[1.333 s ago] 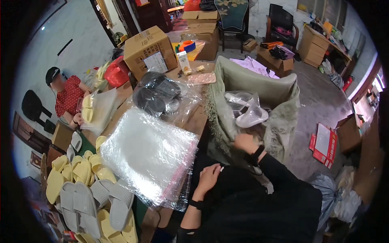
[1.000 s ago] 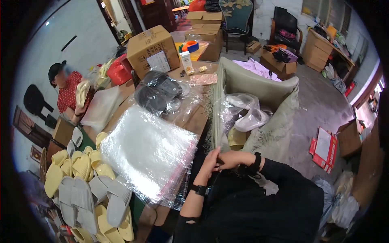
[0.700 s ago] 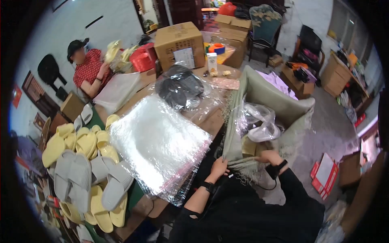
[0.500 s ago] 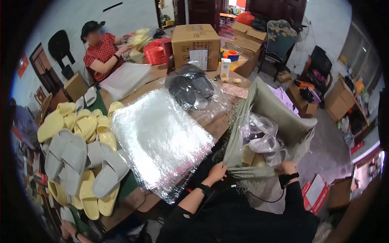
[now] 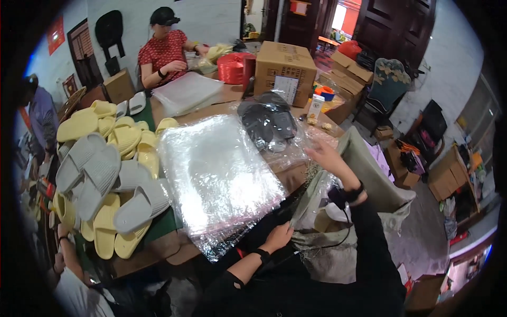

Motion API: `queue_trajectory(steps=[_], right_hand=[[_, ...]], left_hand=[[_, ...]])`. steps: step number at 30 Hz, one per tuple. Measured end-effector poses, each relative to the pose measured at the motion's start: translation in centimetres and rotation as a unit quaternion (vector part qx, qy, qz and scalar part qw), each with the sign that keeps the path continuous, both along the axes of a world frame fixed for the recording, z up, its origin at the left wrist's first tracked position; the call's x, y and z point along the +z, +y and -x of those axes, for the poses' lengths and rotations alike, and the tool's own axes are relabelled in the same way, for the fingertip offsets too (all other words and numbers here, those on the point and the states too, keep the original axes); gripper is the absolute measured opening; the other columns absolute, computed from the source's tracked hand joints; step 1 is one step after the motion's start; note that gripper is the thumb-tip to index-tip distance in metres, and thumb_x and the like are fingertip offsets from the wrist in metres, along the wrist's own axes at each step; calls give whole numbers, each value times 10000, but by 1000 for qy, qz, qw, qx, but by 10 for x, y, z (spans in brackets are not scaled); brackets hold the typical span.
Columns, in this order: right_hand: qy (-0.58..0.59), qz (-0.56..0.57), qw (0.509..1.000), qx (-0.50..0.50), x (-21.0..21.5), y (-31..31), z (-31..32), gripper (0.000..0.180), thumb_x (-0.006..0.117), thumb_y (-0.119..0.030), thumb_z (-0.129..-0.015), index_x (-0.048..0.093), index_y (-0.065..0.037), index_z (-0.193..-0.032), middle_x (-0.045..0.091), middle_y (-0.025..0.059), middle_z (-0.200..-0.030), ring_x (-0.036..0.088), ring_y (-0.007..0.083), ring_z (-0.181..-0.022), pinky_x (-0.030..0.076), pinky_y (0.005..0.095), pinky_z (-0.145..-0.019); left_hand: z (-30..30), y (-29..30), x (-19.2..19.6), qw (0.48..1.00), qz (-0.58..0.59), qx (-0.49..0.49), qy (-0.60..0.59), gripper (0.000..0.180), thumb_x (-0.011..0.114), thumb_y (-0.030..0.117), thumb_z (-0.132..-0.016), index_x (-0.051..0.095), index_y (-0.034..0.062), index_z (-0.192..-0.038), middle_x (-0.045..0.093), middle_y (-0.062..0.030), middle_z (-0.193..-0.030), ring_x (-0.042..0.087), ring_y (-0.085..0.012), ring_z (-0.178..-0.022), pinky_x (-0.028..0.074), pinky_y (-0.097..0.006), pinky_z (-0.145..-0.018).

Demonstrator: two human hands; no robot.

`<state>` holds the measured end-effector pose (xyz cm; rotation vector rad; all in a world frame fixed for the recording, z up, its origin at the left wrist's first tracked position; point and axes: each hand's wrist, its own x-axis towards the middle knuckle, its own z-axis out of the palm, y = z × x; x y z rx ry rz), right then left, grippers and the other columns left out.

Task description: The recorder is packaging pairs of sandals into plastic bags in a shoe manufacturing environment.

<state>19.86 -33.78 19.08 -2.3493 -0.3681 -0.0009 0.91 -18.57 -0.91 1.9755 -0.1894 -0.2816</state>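
The stack of clear bags (image 5: 219, 179) fills the table's (image 5: 158, 245) middle. Slippers (image 5: 100, 174) crowd its left side, bagged dark slippers (image 5: 269, 124) and a box (image 5: 285, 71) its far end. The sack (image 5: 364, 185) seemingly blocks the right.

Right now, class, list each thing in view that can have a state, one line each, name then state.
Left hand: closed on a clear bag's lower end.
Right hand: open, fingers spread, raised above the sack.
Clear bag: held up, slanted.
Stack of clear bags: lying flat on the table.
Grey sack: mouth open.
Cardboard box: closed.
Slippers: piled loose, unbagged.
Dark slippers: wrapped in plastic.
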Motion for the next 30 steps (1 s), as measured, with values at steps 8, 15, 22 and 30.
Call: queue_trajectory(steps=[8,15,22,30], right_hand=[[-63,62,991,-103,-82,105,-88,1068,625,-666,-688,199,-23,-1427,344,362,-1334,314,468,-1274,273,441,-1050],[-37,-11,979,-201,-133,111,-74,1069,715,-551,-663,184,-28,-1429,445,351,-1254,426,472,-1187,317,453,-1021],[-148,94,974,-142,-157,106,-94,609,659,-102,-719,388,-2,-1255,591,281,-983,568,426,-945,444,469,-810],[-229,-67,964,-119,-156,95,-110,162,519,4,-789,519,-3,-950,614,148,-879,603,325,-790,453,382,-663]], left_hand=[[2,12,-7,999,-5,-15,-33,290,436,265,-910,479,-8,-1001,593,-261,-908,554,-440,-899,444,-498,-739],[2,8,-21,998,-7,-24,-50,241,448,225,-925,469,-14,-949,578,-255,-852,553,-440,-840,424,-481,-680],[1,7,-12,997,28,-21,-68,268,447,238,-931,478,-26,-906,578,-250,-808,559,-438,-804,428,-476,-668],[0,11,1,999,6,-41,-27,214,450,210,-909,485,0,-928,591,-240,-850,567,-423,-863,440,-475,-716]])
